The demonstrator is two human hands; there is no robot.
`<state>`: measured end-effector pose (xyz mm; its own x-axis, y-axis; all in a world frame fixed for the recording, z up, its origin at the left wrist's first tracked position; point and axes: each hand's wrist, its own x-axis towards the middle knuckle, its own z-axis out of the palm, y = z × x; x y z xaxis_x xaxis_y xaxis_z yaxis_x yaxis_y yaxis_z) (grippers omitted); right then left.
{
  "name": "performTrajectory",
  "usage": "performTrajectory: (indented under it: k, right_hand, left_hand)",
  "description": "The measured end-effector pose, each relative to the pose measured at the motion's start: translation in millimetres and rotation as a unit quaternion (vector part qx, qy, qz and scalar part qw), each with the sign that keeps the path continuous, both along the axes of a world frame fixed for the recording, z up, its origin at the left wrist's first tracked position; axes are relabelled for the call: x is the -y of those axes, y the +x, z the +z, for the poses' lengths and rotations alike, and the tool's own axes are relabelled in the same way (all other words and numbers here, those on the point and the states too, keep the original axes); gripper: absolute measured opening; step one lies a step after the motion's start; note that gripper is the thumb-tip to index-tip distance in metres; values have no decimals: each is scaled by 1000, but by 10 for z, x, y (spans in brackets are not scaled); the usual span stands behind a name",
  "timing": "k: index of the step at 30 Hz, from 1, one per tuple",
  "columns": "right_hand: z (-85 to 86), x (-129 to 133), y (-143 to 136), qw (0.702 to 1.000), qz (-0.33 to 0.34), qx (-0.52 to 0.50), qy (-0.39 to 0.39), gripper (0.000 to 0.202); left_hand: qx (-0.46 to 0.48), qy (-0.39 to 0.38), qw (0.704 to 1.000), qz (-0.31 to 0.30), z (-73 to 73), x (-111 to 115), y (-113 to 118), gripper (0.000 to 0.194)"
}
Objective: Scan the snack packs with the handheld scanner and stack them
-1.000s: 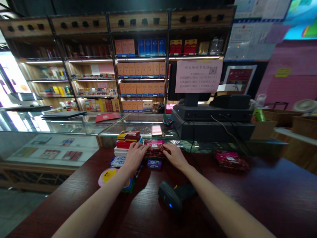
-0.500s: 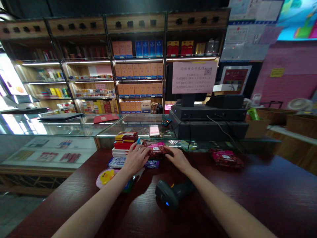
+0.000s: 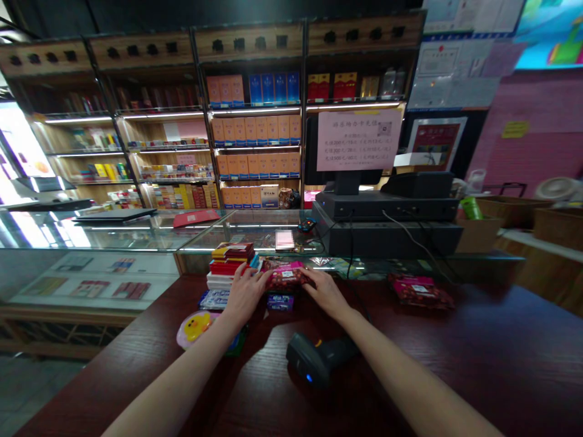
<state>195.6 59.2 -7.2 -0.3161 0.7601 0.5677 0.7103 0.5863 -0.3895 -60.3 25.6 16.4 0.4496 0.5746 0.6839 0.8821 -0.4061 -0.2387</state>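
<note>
A red-and-magenta snack packet (image 3: 285, 277) with a white label lies between my hands, above small purple packets (image 3: 280, 302). My left hand (image 3: 246, 294) has its fingers apart beside a stack of red, yellow and white boxes (image 3: 231, 258); its thumb reaches the packet's left end. At the right end, the fingers of my right hand (image 3: 325, 292) close on the packet's edge. Blue-and-white packets (image 3: 213, 299) and a round item with a yellow duck (image 3: 195, 326) sit by my left forearm. Nearer me lies a dark barcode scanner (image 3: 314, 358), its blue light on.
A similar snack packet (image 3: 419, 290) rests farther right on the dark wooden counter (image 3: 259, 388). Behind stand a glass display case (image 3: 246, 224) and a black register (image 3: 387, 233) with cables. Boxed goods fill the back shelves (image 3: 255, 145).
My left hand has shifted slightly left, its thumb now at the packet's left end. More of the packet shows. My right hand stays at the right end.
</note>
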Motion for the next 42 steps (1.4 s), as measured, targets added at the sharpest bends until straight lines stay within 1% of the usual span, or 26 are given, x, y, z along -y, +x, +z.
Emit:
performTrajectory:
  k: [3, 7, 9, 13, 19, 22, 26, 29, 34, 38, 42]
  right_hand:
    - [-12, 46, 19, 999, -10, 24, 21, 44]
    - [15, 153, 59, 997, 2, 55, 45, 41]
    - [31, 203, 86, 996, 2, 65, 61, 40]
    - [67, 293, 159, 992, -2, 83, 91, 38]
    - [131, 481, 352, 985, -20, 98, 144, 40]
    - [120, 601, 481, 979, -28, 101, 177, 40]
    - [55, 756, 642, 974, -28, 93, 206, 41]
    - [26, 843, 721, 971, -24, 81, 225, 43]
    - [63, 912, 757, 971, -28, 71, 227, 47]
    - [71, 910, 743, 972, -25, 51, 230, 46]
    - [58, 902, 718, 970, -15, 40, 239, 39]
  left_hand:
    - [-10, -11, 1000, 1, -4, 20, -11, 36]
    - [-30, -23, 999, -15, 13, 71, -17, 47]
    - [-37, -15, 999, -22, 24, 86, -10, 46]
    - [-52, 20, 998, -36, 59, 103, 33, 40]
    - [-72, 66, 994, -51, 111, 186, 177, 38]
    - [-81, 76, 992, -56, 83, 257, 276, 40]
    - [-82, 79, 992, -59, 16, 350, 411, 43]
    - [-60, 71, 993, -68, -18, 409, 505, 44]
    - [11, 60, 996, -71, -62, 457, 596, 48]
    - [66, 60, 992, -94, -101, 431, 586, 43]
    - [110, 49, 985, -121, -107, 403, 573, 35]
